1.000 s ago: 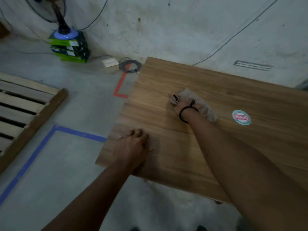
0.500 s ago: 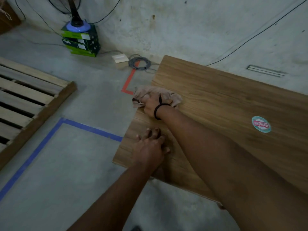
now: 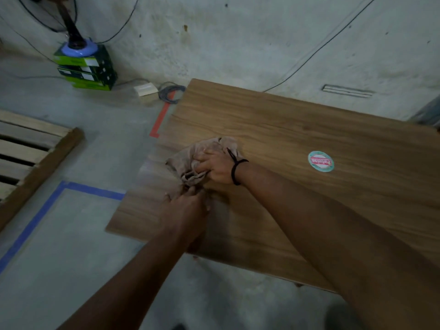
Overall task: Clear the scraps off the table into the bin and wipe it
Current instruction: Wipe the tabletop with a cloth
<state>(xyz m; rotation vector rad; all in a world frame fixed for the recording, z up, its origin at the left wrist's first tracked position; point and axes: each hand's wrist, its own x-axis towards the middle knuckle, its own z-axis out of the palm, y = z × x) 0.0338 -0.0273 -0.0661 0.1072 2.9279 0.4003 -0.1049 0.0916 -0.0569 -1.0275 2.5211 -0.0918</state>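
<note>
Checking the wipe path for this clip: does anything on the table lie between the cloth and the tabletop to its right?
Only a round sticker, flat on the table, right of the cloth that the right hand grips. No scraps visible.

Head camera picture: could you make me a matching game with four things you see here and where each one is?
Things
1. cloth
2. round sticker
3. blue tape
4. green boxes

Places
A. on the floor, marking a corner
B. by the wall, under a fan base
C. stuck flat on the table
D. bunched under the right hand

Pairs: 1-D, 2-C, 3-A, 4-B
</note>
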